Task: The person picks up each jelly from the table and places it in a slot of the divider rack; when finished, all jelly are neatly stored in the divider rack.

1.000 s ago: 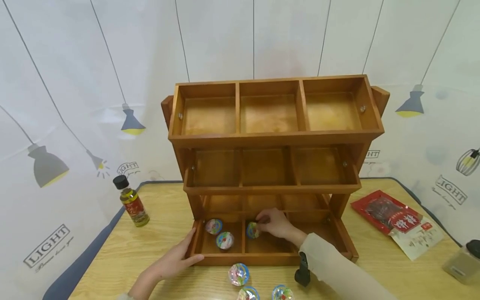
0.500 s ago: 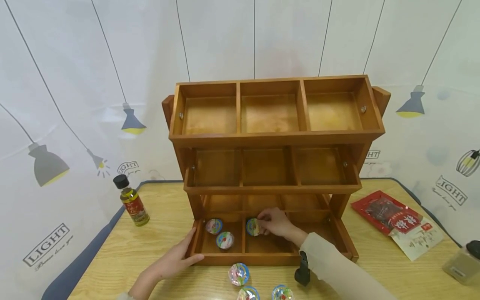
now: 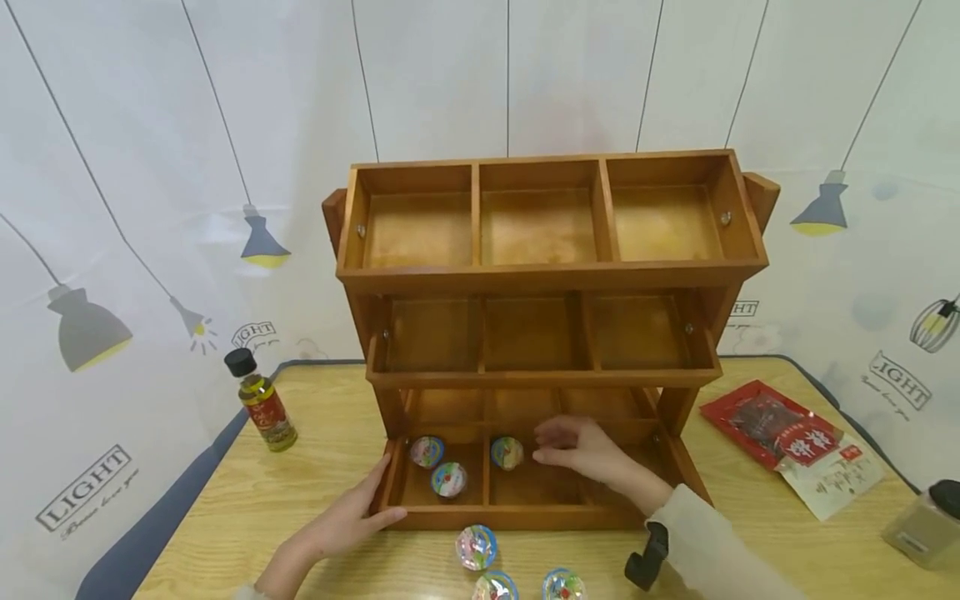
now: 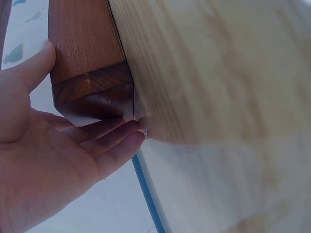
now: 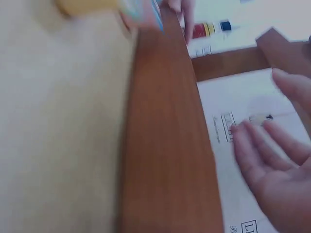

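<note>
A wooden three-tier organizer (image 3: pixel 536 522) stands on the table. My left hand (image 3: pixel 341 521) rests at the front left corner of its lowest tray, thumb at the front and fingers along the side; the left wrist view has the fingers (image 4: pixel 109 138) right at the wood. A small round jelly cup (image 3: pixel 507 453) with a printed lid sits in the lowest tray's middle compartment. My right hand (image 3: pixel 581 450) hovers just right of it, apart from it, fingers loosely bent around nothing. Two similar cups, one blue-pink (image 3: pixel 427 452) and one blue-white (image 3: pixel 449 480), lie in the left compartment.
More jelly cups lie on the table before the tray, one nearest it (image 3: pixel 476 547), another (image 3: pixel 562 585) farther right. An oil bottle (image 3: pixel 264 408) stands at left. A red snack bag (image 3: pixel 787 433) and a black-capped jar (image 3: pixel 930 521) are at right. The upper tiers overhang the lowest tray.
My right hand has let go of the jelly cup in the middle compartment and drawn back to the right. The cup stays there. My left hand has not moved.
</note>
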`<state>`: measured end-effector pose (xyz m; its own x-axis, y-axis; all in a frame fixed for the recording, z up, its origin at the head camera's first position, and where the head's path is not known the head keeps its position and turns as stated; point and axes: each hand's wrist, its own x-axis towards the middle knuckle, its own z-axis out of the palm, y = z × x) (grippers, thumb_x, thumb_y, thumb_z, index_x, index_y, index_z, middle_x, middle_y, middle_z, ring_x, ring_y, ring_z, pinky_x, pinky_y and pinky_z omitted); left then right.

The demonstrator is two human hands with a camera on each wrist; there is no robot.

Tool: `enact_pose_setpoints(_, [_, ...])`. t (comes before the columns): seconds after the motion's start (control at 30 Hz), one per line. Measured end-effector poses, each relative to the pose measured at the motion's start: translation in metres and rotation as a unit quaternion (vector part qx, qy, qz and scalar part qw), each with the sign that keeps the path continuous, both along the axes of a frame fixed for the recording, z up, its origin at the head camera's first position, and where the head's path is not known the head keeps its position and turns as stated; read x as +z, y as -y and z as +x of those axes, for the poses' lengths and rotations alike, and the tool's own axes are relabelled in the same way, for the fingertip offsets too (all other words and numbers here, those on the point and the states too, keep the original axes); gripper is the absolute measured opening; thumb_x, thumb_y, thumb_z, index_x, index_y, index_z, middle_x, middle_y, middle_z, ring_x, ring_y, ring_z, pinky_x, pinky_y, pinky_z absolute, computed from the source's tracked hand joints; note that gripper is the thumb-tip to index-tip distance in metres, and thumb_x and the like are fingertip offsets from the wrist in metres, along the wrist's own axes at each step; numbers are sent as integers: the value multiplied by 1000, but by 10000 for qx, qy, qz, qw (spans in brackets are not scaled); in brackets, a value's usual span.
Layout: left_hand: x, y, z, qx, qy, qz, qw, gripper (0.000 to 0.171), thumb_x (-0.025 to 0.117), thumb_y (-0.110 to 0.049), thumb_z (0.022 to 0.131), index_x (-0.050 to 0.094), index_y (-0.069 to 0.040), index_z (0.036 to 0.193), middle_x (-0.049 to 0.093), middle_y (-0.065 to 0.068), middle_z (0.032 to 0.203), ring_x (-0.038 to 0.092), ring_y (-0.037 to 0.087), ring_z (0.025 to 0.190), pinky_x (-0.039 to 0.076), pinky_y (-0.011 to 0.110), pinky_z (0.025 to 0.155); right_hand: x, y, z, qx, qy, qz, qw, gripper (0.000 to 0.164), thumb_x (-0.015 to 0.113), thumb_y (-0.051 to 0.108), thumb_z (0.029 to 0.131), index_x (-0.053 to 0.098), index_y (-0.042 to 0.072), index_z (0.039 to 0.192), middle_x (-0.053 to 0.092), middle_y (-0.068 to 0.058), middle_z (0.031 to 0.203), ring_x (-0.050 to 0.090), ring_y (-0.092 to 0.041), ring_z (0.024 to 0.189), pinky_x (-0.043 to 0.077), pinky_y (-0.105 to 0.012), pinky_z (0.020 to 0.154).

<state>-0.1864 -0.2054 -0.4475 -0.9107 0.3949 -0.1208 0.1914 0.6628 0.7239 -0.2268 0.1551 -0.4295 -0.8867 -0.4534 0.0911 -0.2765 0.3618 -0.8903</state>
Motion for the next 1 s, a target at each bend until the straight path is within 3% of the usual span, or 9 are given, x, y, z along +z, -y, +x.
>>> enact_pose_setpoints(0.07, [1, -1, 0, 10, -31, -32, 10000, 84, 52, -38, 88, 1, -2, 143, 14, 27, 145, 24, 44, 130, 23, 56, 103, 1, -14, 17, 618, -2, -598, 9963, 43, 65, 18, 81, 52, -5, 115, 57, -28, 106, 60, -20, 93, 51, -25, 77])
enact_pose_setpoints(0.17, [1, -2, 0, -9, -61, -72, 10000, 84, 52, -39, 87, 1, -2, 143, 15, 28, 144, 24, 44, 129, 24, 56, 103, -5, -31, 45, 1606, -54, -1287, 9786, 40, 62, 4, 81, 48, -11, 115, 56, -29, 103, 61, -21, 93, 52, -30, 78])
enact_pose_setpoints(0.23, [2, -1, 0, -25, -54, -66, 10000, 84, 52, -39, 87, 1, -2, 143, 14, 28, 145, 23, 44, 130, 23, 56, 103, -11, -39, 60, 2101, -8, -1360, 9682, 40, 61, -1, 81, 47, -12, 116, 57, -28, 104, 60, -21, 96, 52, -33, 79])
enact_pose_setpoints(0.3, [3, 0, 1, -11, -71, -68, 10000, 84, 52, -39, 87, 1, -1, 143, 14, 28, 145, 22, 43, 130, 22, 57, 103, -18, -43, 72, 2420, 312, -1097, 9635, 44, 61, 1, 81, 45, -9, 121, 57, -22, 112, 58, -17, 102, 50, -31, 84])
enact_pose_setpoints(0.4, [5, 2, 1, 49, -77, -44, 9999, 84, 53, -38, 87, 1, -2, 143, 14, 27, 145, 22, 43, 130, 21, 57, 104, -25, -43, 84, 2539, 783, -424, 9631, 50, 63, 10, 82, 43, 1, 127, 54, -15, 122, 53, -9, 110, 46, -24, 89])
enact_pose_setpoints(0.5, [6, 3, 1, 69, -138, -57, 9999, 84, 53, -38, 87, 2, -1, 143, 15, 28, 144, 23, 44, 130, 22, 56, 103, -31, -36, 88, 2569, 673, 0, 9641, 53, 65, 16, 81, 44, 5, 128, 54, -9, 123, 52, -3, 106, 45, -20, 87])
enact_pose_setpoints(0.67, [5, 1, 1, -22, -157, -74, 9998, 83, 52, -38, 88, 2, 0, 142, 16, 29, 144, 24, 44, 129, 23, 56, 103, -37, -24, 89, 2463, 109, 0, 9691, 48, 65, 15, 81, 48, -1, 122, 58, -14, 115, 52, 3, 96, 49, -20, 76])
enact_pose_setpoints(0.87, [4, -1, 3, -53, -102, -31, 9999, 83, 51, -38, 88, 1, 0, 142, 15, 29, 144, 24, 44, 129, 23, 57, 103, -40, -23, 90, 2607, 21, -71, 9654, 42, 63, 13, 82, 51, -1, 119, 59, -15, 114, 54, -2, 102, 47, -20, 83])
enact_pose_setpoints(1.0, [3, -1, 3, -36, -72, -10, 10000, 83, 51, -38, 88, 1, 0, 142, 15, 29, 144, 24, 45, 129, 24, 57, 102, -37, -23, 89, 2529, -73, 53, 9674, 42, 66, 17, 81, 53, 3, 118, 61, -7, 112, 56, -3, 99, 48, -20, 82])
